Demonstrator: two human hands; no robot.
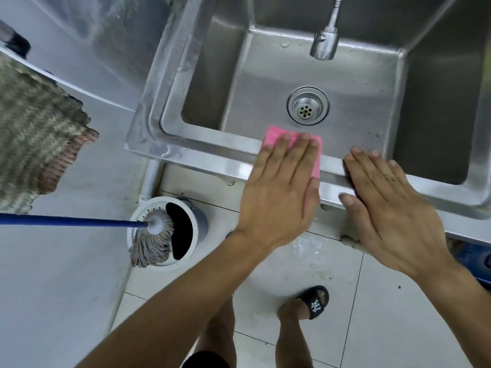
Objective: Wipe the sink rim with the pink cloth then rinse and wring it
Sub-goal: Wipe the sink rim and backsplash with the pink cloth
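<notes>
Left hand (276, 189) flattens pink cloth (276, 135) on sink rim (212, 158), apparently beside right hand (393, 208).

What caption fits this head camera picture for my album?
Left hand presses a pink cloth flat on the steel sink rim; right hand rests beside.

Pink cloth (276, 135): mostly covered by the flat left hand (279, 192); only edges show at 12 and 3 o'clock. Sink rim (212, 158): partly hidden under both hands, cut off at 3 o'clock. Faucet (325, 42): cropped at 12 o'clock. Mop handle (66, 221): cropped at 9 o'clock. Blue object (475, 257) at 3 o'clock: unidentifiable.
</notes>
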